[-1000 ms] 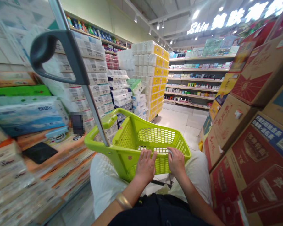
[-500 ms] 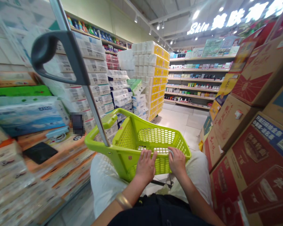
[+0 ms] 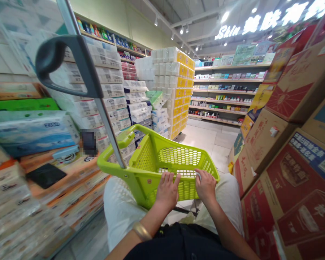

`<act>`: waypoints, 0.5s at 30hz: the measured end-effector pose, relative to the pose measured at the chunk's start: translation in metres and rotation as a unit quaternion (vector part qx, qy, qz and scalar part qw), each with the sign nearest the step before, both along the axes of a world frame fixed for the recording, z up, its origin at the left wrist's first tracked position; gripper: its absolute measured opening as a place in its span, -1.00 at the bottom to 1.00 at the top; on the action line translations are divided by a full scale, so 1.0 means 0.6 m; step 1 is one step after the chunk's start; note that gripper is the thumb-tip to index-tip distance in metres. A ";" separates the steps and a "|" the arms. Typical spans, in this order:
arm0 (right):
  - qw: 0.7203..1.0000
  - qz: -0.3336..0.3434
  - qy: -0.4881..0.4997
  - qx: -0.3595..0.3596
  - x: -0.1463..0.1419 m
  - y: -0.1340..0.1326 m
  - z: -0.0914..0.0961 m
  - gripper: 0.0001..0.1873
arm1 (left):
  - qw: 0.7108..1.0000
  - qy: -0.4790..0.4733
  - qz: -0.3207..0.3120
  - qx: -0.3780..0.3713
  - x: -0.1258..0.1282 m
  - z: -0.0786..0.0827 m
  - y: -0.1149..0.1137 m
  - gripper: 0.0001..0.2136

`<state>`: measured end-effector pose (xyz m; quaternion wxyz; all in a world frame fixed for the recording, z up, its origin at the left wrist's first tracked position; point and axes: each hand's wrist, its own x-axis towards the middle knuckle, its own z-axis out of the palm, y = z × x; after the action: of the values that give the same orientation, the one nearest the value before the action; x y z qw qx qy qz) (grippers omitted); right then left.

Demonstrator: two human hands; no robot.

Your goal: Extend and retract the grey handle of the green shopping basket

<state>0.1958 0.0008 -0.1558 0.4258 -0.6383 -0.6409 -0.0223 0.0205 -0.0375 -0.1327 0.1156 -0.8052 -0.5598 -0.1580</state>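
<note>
A lime-green plastic shopping basket (image 3: 168, 155) with perforated walls sits between my knees, its near rim toward me. My left hand (image 3: 167, 191) lies over that rim near its middle, fingers hooked across the top edge and thumb apart. Farther right on the same rim, my right hand (image 3: 206, 185) has its fingers curled over the edge. A small white piece (image 3: 197, 174), tissue-like, shows between its thumb and fingers; most of it is hidden. From the basket's left end rises a metal pull rod (image 3: 108, 122) with a dark grey loop handle (image 3: 96, 77).
Stacked tissue packs (image 3: 105, 72) stand at left, with a black flat object (image 3: 46, 176) lying on lower packs. Cardboard boxes (image 3: 265, 141) are piled close on my right. Ahead, a tiled floor (image 3: 203, 135) leads to product shelves (image 3: 224, 81).
My right hand has slid slightly right along the basket's rim with the white piece. My left hand and the basket stay in place.
</note>
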 end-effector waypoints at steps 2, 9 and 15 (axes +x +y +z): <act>0.999 0.043 -0.006 0.010 -0.014 -0.006 0.002 -0.70 | 1.000 -0.006 -0.002 -0.002 0.000 0.000 0.000 -0.39; 0.986 0.165 -0.025 0.028 -0.041 -0.019 0.009 -0.69 | 1.000 -0.006 -0.006 -0.004 0.000 0.000 0.000 -0.41; 1.000 0.020 0.000 0.022 -0.011 -0.006 0.001 -0.70 | 1.000 -0.010 -0.003 -0.003 0.000 -0.002 0.001 -0.38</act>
<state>0.1893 -0.0027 -0.1549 0.4401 -0.6160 -0.6527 -0.0280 0.0204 -0.0366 -0.1339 0.1068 -0.8054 -0.5594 -0.1645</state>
